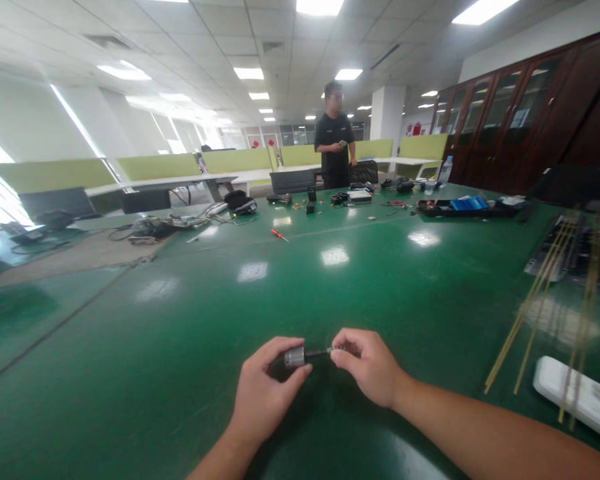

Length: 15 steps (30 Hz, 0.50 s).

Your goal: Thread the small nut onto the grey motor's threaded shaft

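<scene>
My left hand (270, 383) grips a short silver metal cylinder (295, 357) between thumb and fingers, above the green tabletop. From the cylinder's right side a thin dark rod (317, 353) sticks out, lying nearly level. My right hand (367, 363) pinches the far end of that rod, where a small shiny metal piece (331, 349) shows at the fingertips. The fingers partly cover this piece, so its exact kind cannot be made out.
On the green table (190, 320) lie an orange screwdriver (279, 235), thin yellowish sticks (530, 303) and a white case (575, 393) at right. Tools, cables and a black tray (460, 210) line the far edge. A person (334, 143) stands beyond it, holding a phone-like object.
</scene>
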Each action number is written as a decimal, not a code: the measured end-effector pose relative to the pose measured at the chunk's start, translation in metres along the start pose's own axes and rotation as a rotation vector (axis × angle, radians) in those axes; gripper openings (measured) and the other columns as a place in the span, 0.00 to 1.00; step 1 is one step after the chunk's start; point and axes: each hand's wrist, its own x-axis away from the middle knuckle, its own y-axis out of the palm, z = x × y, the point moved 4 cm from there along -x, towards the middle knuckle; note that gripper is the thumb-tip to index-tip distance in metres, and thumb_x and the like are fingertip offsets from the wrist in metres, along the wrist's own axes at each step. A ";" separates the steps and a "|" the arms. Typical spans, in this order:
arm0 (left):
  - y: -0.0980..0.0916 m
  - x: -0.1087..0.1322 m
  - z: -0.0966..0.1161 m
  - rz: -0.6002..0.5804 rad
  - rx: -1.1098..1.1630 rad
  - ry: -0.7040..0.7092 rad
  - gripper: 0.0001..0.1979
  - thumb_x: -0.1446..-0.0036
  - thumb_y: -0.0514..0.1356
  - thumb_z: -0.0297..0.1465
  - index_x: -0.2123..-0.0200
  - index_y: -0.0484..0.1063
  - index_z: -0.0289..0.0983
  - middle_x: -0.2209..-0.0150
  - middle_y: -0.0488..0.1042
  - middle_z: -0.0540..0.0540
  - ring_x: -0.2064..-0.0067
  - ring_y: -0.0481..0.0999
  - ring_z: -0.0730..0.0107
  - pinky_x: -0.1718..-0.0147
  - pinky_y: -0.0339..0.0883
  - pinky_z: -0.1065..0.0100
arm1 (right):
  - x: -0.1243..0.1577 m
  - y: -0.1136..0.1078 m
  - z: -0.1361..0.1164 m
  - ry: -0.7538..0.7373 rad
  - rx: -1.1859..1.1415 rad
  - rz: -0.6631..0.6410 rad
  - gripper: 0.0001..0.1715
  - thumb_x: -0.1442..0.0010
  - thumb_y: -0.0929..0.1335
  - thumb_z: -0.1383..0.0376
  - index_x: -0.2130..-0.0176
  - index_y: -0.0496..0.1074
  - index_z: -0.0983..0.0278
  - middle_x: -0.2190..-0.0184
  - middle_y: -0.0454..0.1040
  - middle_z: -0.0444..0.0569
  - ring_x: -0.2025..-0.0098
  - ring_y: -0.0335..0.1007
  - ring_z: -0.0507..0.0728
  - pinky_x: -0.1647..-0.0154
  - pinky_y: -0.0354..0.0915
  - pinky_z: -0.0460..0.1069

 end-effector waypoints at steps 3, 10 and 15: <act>0.000 0.000 -0.001 -0.003 0.005 -0.002 0.11 0.47 0.67 0.34 0.59 0.79 0.43 0.61 0.80 0.48 0.59 0.80 0.61 0.56 0.73 0.63 | 0.000 0.000 0.000 0.005 -0.006 0.000 0.08 0.43 0.68 0.63 0.71 0.72 0.64 0.78 0.66 0.41 0.74 0.61 0.52 0.70 0.57 0.47; 0.000 0.001 -0.003 -0.009 0.008 -0.012 0.11 0.47 0.67 0.34 0.59 0.79 0.42 0.60 0.80 0.47 0.58 0.80 0.60 0.55 0.72 0.62 | 0.001 0.000 0.001 -0.001 -0.004 0.007 0.08 0.43 0.68 0.63 0.71 0.71 0.65 0.78 0.66 0.42 0.73 0.61 0.52 0.70 0.57 0.47; 0.001 0.001 -0.004 -0.006 0.013 -0.016 0.11 0.48 0.67 0.34 0.59 0.78 0.42 0.60 0.80 0.47 0.58 0.80 0.60 0.55 0.72 0.61 | 0.000 0.000 0.003 0.001 -0.012 0.006 0.09 0.43 0.68 0.62 0.71 0.71 0.65 0.78 0.66 0.42 0.73 0.61 0.53 0.69 0.57 0.47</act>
